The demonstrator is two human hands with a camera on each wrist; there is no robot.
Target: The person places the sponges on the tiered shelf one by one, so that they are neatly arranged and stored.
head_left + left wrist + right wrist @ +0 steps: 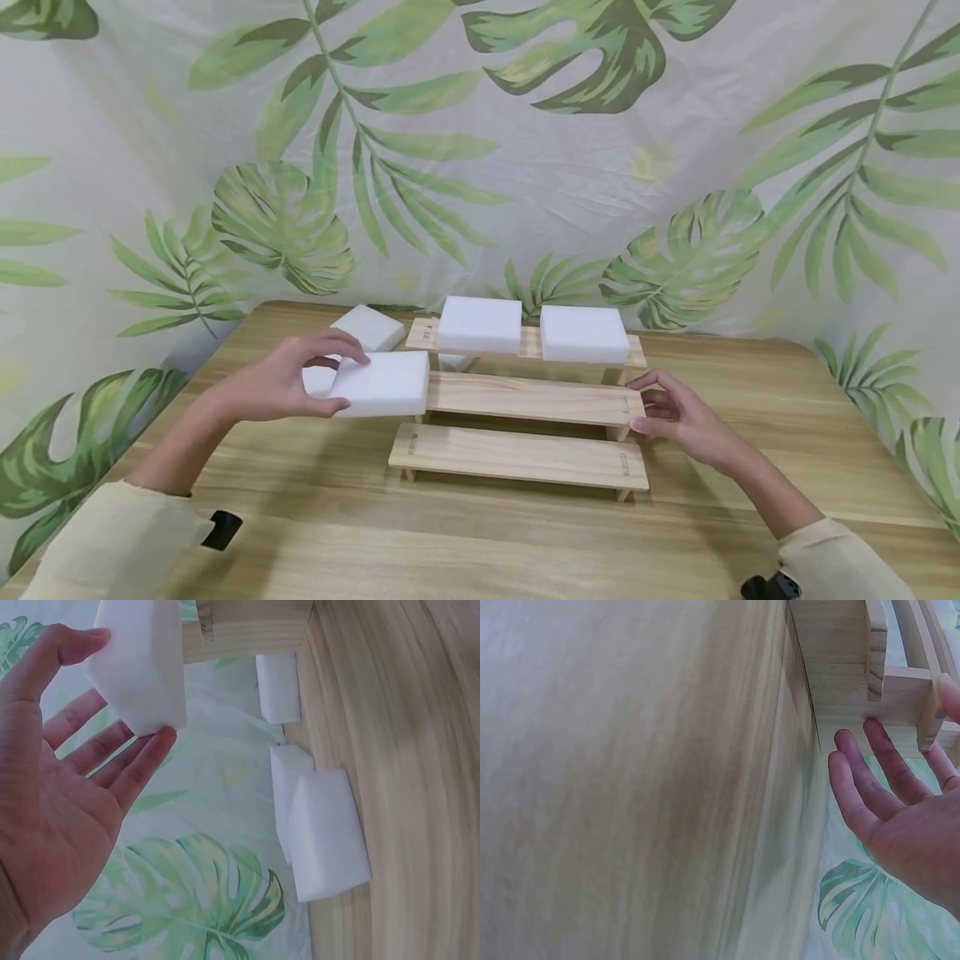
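My left hand (281,379) holds a white foam block (386,383) between thumb and fingers, at the left end of the middle tier of a three-tier wooden step shelf (525,398). In the left wrist view the thumb presses one face of this block (142,667) and the fingertips support the other side. My right hand (686,421) pinches the right end of the middle tier with thumb and index finger. The other fingers (889,769) stay loosely extended in the right wrist view. Two more white blocks (480,323) (585,333) lie side by side on the top tier.
Behind the left hand, loose white blocks (367,327) lie on the wooden table (487,550); the left wrist view shows two of them leaning together (330,836) and another apart (279,688). A leaf-print cloth (555,208) hangs behind the table's far edge.
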